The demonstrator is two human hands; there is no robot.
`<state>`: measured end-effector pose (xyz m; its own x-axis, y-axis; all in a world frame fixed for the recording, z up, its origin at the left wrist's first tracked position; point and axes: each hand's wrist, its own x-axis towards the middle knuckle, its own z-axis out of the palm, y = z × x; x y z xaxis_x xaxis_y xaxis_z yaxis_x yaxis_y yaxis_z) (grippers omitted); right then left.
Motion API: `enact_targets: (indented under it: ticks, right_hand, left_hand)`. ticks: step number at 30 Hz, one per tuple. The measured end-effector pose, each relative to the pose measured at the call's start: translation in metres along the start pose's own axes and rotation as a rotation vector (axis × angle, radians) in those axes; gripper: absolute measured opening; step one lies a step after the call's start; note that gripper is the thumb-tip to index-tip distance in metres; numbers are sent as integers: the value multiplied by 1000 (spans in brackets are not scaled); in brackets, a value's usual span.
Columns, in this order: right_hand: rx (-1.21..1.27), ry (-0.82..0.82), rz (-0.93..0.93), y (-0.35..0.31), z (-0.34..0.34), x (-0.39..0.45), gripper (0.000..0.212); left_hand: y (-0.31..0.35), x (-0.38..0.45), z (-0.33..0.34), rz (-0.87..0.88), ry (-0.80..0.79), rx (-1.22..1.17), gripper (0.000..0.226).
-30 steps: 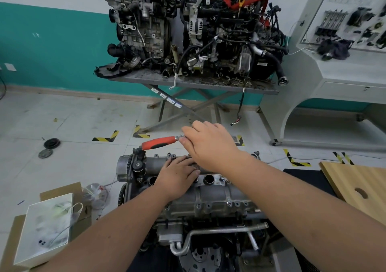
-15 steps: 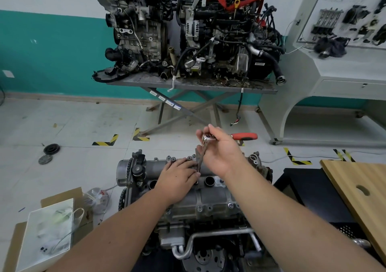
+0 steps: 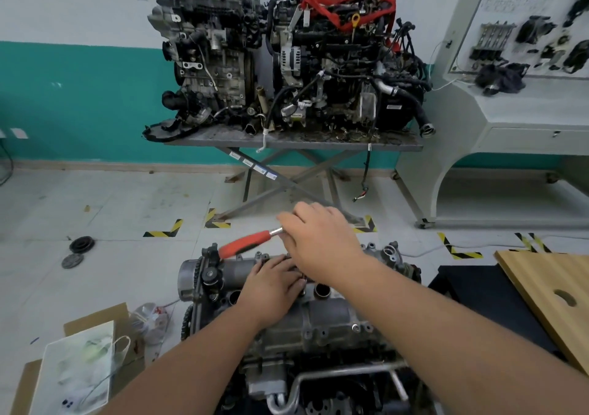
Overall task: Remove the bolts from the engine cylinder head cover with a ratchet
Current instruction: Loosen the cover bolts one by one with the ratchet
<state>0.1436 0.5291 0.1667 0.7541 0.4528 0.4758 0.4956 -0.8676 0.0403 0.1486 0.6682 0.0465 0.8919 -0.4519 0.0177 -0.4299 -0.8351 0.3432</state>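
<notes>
The room is bright, with soft, even light from above and no hard shadows. The floor [image 3: 95, 198] looks pale and a bit washed out. The wide lens bends the wall [image 3: 63, 96] and the edges of the view. Both forearms near the bottom look big and a little blurry.

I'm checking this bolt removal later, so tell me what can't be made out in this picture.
All in the head view:
- Ratchet head and socket: hidden under the right hand.
- The bolt being worked: covered by both hands.
- Left hand fingertips: hidden behind the right wrist, so what they touch on the cover is unclear.
- Engine's lower front: cut off by the bottom edge.
</notes>
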Motion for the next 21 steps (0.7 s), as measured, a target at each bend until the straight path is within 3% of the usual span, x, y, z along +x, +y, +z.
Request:
enact_targets:
  ticks: [4,8,10,13,15,17,19,21]
  right_hand:
    - [-27,-199,27,-1,-12,7,50]
    - [13,-274,38,-2,-18,16,38]
    - [151,-377,160,-4,-24,26,30]
    - [772,-420,583,-3,-31,32,24]
    - [1354,-346,856,-3,-28,26,18]
    - [1804,-210,1012,-3,-20,15,21]
    - [2027,-15,1115,-4,-10,7,23]
    - [2065,177,1142,-4,-4,1,27]
  left_hand:
    - [0,1,2,6,-18,5,41]
    - [-4,3,5,-24,-42,-35,41]
    - [-3,3,5,-25,-36,-41,40]
    - [-2,1,4,-30,-36,-58,39]
    - [-2,1,2,-36,-48,-69,40]
    - [-2,2,1,-41,-55,-76,41]
    - [-1,2,1,-49,-57,-86,41]
    - [0,2,1,-56,-51,-88,41]
